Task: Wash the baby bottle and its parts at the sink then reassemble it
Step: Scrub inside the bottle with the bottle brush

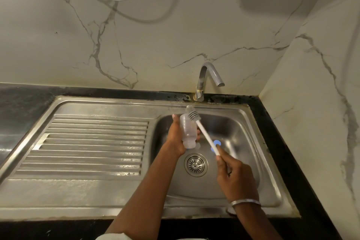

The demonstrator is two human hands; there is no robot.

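Observation:
My left hand [176,138] grips a clear baby bottle [188,131] over the sink basin [239,132], the bottle tilted with its open neck pointing down toward me. My right hand [231,177] pinches the end of a white bottle brush [206,136]. The brush's grey bristled head [193,116] lies against the bottle's far end, outside it. A blue part [216,144] lies on the basin floor, partly hidden behind the brush handle. A small pale part [198,145] sits beside the bottle's neck.
A chrome tap [206,79] stands at the back of the sink; no water runs from it. The round drain strainer [195,164] sits below my hands. A ribbed steel drainboard [87,146] stretches to the left. A black counter edge [282,152] borders the right side.

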